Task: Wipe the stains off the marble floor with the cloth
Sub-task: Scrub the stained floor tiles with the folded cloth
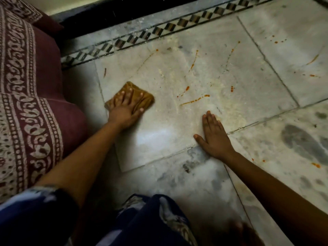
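At the bottom of the frame, dark blue patterned clothing (152,221) covers the person's knees. Just above, right of centre, the right hand (213,137) lies flat on the marble floor (159,139), fingers straight and pressed together, thumb spread to the left. Farther up and left of centre, the left hand (125,110) presses a folded mustard-brown cloth (140,96) onto the same pale slab, its fingers spread wide over the fabric. To the right of the cloth and above the right hand, orange-red stains (195,99) streak and dot the marble, with more toward the upper right. A maroon printed cushion (30,107) fills the left edge. A black-and-white checkered border strip (159,31) crosses the top.
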Demonstrator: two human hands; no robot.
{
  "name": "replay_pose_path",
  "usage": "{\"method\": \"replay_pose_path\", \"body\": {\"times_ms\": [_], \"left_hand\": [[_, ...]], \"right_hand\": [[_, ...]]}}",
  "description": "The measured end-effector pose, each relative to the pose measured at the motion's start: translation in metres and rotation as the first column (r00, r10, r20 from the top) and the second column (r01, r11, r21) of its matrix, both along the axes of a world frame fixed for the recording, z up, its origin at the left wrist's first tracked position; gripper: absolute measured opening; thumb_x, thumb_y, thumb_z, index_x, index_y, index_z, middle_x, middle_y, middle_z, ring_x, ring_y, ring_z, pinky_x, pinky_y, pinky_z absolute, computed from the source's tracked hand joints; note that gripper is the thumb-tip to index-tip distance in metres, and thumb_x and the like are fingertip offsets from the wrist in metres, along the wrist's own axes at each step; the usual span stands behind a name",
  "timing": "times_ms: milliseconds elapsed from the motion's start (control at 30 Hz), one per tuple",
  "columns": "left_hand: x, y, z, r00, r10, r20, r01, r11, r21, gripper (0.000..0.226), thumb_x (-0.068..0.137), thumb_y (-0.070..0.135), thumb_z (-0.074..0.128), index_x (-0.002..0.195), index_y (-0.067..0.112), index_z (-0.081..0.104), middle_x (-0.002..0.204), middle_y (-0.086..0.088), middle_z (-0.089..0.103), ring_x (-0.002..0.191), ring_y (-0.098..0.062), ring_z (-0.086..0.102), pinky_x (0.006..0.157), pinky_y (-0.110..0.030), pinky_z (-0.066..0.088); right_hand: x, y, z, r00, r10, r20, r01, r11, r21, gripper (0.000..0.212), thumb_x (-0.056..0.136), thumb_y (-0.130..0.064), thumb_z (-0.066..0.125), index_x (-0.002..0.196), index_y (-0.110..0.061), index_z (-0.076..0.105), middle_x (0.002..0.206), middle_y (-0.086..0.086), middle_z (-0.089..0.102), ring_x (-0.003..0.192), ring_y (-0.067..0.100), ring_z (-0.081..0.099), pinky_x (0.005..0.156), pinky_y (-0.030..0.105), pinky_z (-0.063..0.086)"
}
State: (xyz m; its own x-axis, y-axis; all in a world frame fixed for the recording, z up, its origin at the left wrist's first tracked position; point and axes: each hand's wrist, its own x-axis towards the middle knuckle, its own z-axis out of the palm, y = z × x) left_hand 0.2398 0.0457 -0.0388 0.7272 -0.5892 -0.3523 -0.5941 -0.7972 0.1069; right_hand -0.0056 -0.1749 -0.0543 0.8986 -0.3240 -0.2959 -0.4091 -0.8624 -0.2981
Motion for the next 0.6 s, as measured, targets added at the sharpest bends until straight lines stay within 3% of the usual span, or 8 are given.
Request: {"method": "replay_pose_path", "body": {"times_ms": [100, 200, 333, 433, 600], "left_hand": [[-0.001, -0.051, 0.002, 0.996, 0.028, -0.085, -0.03, 0.999, -0.018, 0.059, 0.095, 0.055, 0.028, 0.147, 0.041, 0.002, 0.158, 0.001, -0.014, 0.144, -0.026, -0.013, 0.112, -0.054, -0.008], [-0.033, -0.056, 0.001, 0.989, -0.131, -0.062, 0.13, 0.991, -0.028, 0.062, 0.093, 0.06, 0.024, 0.147, 0.041, 0.0, 0.158, 0.0, -0.013, 0.145, -0.024, -0.013, 0.112, -0.05, -0.009], [-0.06, -0.002, 0.005, 0.949, -0.314, -0.016, 0.313, 0.949, -0.04, 0.07, 0.077, 0.069, 0.005, 0.142, 0.045, -0.005, 0.158, 0.003, -0.009, 0.145, -0.023, -0.008, 0.114, -0.046, -0.007], [-0.034, 0.014, 0.008, 0.98, -0.197, -0.016, 0.197, 0.98, -0.011, 0.068, 0.079, 0.07, 0.01, 0.142, 0.047, -0.002, 0.158, 0.003, -0.008, 0.146, -0.024, -0.006, 0.114, -0.047, -0.004], [0.009, -0.054, 0.011, 0.998, 0.014, -0.065, -0.013, 1.0, 0.002, 0.059, 0.096, 0.053, 0.029, 0.146, 0.043, 0.001, 0.159, 0.001, -0.01, 0.145, -0.027, -0.008, 0.112, -0.054, -0.003]], "right_hand": [[-0.002, -0.003, 0.014, 0.998, 0.01, -0.06, -0.008, 1.0, 0.019, 0.096, 0.074, -0.067, 0.002, 0.148, -0.006, -0.004, 0.157, 0.013, -0.011, 0.145, 0.022, -0.009, 0.114, 0.028, -0.008], [-0.007, -0.004, 0.018, 0.999, -0.025, -0.047, 0.024, 0.999, -0.022, 0.087, 0.081, -0.057, 0.012, 0.148, -0.005, -0.002, 0.157, 0.013, -0.009, 0.145, 0.022, -0.007, 0.114, 0.029, -0.007], [-0.011, -0.009, 0.013, 0.999, -0.05, 0.016, 0.051, 0.996, -0.074, 0.095, 0.074, -0.063, -0.002, 0.148, -0.005, -0.002, 0.157, 0.014, -0.008, 0.145, 0.023, -0.006, 0.114, 0.03, -0.007], [-0.008, -0.013, 0.006, 0.995, -0.075, 0.065, 0.08, 0.993, -0.088, 0.093, 0.075, -0.062, -0.003, 0.148, -0.004, -0.001, 0.157, 0.014, -0.006, 0.145, 0.024, -0.005, 0.114, 0.029, -0.008], [0.015, -0.014, 0.002, 0.98, -0.136, 0.148, 0.15, 0.985, -0.089, 0.084, 0.084, -0.058, 0.009, 0.148, -0.004, 0.0, 0.157, 0.015, -0.005, 0.145, 0.025, -0.005, 0.113, 0.029, -0.01]]}}
